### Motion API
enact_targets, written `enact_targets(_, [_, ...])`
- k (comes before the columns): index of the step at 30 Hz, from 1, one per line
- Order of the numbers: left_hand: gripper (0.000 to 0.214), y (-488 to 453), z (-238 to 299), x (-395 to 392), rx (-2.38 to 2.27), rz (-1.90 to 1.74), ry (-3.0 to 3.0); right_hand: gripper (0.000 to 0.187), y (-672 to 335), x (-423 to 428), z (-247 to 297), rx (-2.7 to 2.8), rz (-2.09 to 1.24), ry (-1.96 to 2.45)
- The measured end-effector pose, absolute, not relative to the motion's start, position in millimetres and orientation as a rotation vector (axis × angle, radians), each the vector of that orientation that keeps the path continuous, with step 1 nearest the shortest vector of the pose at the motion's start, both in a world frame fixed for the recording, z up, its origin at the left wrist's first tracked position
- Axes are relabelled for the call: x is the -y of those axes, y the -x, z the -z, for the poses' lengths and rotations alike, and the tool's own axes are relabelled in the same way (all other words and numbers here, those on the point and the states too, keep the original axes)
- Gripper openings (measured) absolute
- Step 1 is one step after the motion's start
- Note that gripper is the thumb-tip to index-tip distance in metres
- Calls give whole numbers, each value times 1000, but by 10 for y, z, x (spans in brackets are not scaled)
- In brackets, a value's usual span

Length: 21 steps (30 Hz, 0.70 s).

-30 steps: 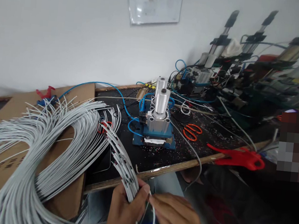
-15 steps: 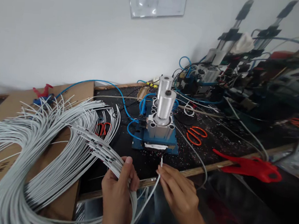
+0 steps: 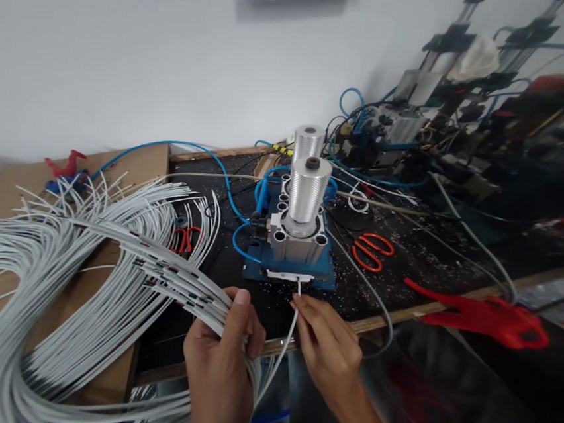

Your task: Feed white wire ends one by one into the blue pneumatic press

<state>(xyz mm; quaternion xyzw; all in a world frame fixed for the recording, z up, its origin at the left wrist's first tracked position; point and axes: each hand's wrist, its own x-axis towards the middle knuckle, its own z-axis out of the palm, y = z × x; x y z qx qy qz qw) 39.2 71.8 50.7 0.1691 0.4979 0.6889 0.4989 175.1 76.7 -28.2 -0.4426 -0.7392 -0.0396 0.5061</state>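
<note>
One white cable (image 3: 284, 353): stood with its tip at 12 o'clock from the pinch, at the front of the blue-based press (image 3: 302, 237); whether it had entered or only met the edge could not be told.
Cable's long axis: ran nearly straight at 12 o'clock by the tip, then bent away toward 7 o'clock, passing just beside the left hand.
Right hand (image 3: 331, 346): the nearer to the press; thumb and fingertips were together, clamped on the cable a little short of its tip.
White strip (image 3: 280, 276): lay across the press front, its right half behind the cable tip.
Left hand (image 3: 222, 359): at about 9 o'clock from the right, with the press at 1 o'clock from it; thumb and fingers were closed around a bundle.
Bundle (image 3: 189, 289): many white cables, their ends fanned toward 10 o'clock, away from the press.
Cable pile (image 3: 1, 331): spread at 9 to 10 o'clock from the left hand, in broad loops.
Cardboard (image 3: 150, 162): bore the pile on top; whether it was a box or a flat sheet could not be told, and no contents showed.
Orange-handled scissors (image 3: 370, 252): on the black table (image 3: 267, 306), at 3 o'clock from the press.
Red tool (image 3: 486, 317): lay at the table edge, between 2 and 3 o'clock from the right hand.
</note>
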Motion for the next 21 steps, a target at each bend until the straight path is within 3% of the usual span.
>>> enact_targets(12, [36,-376,-551,-738,-1142,-1653,-471,22,-1687,-801,234,1791,110,1147])
enact_targets(21, [43,-427,-658,-776,-1174,-1676,-426,20,-1668,-836,242,1750,168,1127])
